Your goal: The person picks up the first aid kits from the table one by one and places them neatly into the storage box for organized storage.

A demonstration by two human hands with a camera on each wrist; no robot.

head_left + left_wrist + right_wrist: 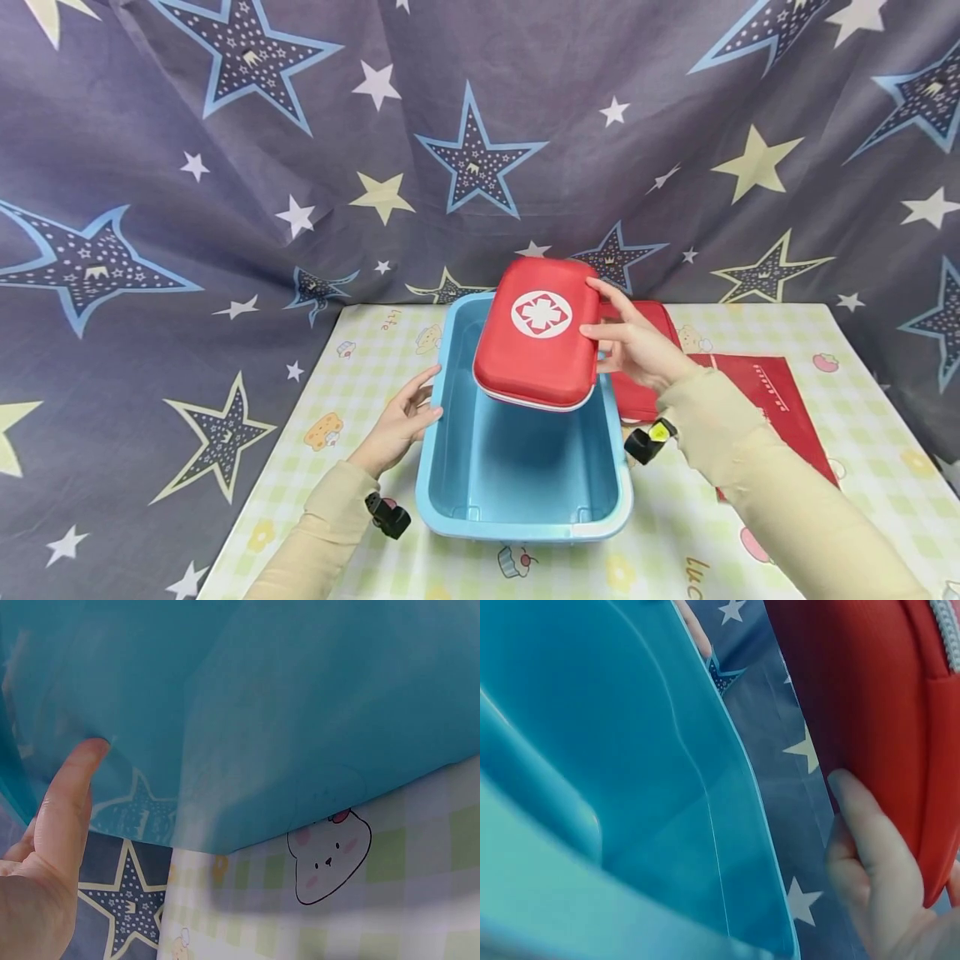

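Note:
A red zippered case (510, 358) with a white cross emblem is held tilted above the blue bin (517, 530) by the right hand (637, 343), which grips its right side. In the right wrist view the right hand (881, 877) has its fingers and thumb about the red case (862, 697), beside the bin (727, 787). The left hand (399, 423) touches the bin's left side with its fingers. The left wrist view shows the left hand (60, 825) with a fingertip on the outer wall of the bin (262, 712). The bin's floor shows below the case.
Right of the bin, partly behind the right hand, lies another red case (637, 398). A flat red packet (780, 408) lies farther right, partly under the right sleeve. The checkered tablecloth (300, 475) ends at a star-patterned curtain (300, 233) behind and to the left.

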